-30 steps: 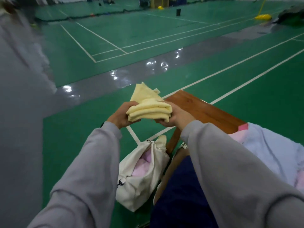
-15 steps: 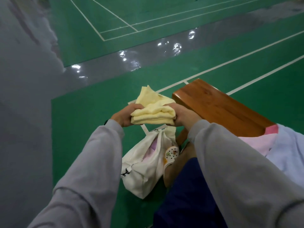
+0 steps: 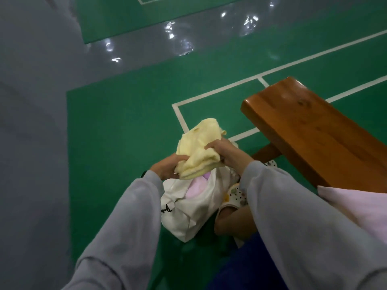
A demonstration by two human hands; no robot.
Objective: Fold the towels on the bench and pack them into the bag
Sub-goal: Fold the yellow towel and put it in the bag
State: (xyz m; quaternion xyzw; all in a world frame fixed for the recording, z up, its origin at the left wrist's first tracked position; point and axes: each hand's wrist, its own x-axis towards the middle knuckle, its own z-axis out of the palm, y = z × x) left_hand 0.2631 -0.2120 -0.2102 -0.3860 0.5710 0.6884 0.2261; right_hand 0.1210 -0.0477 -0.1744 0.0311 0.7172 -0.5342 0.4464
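Now, looking down through the head camera, I see both grips closed on one folded yellow towel (image 3: 199, 147). The left grip (image 3: 165, 168) clutches its lower left corner, with the fingers curled under the layers. The right grip (image 3: 228, 155) holds the right edge, with the fingers curled over the top. The towel hangs at the open mouth of a white bag (image 3: 188, 214), and I cannot tell whether the two touch. The bag sits on the green floor (image 3: 125, 132), near the leg of the wooden tabletop (image 3: 310, 126). A pink towel (image 3: 196, 187) shows inside the bag. Another pale pink towel (image 3: 356, 208) lies on the near end of the tabletop, at the right edge of the view. A white clog (image 3: 234, 195) with small charms sits just beside the bag. Grey sleeves (image 3: 125, 227) cover both arms.
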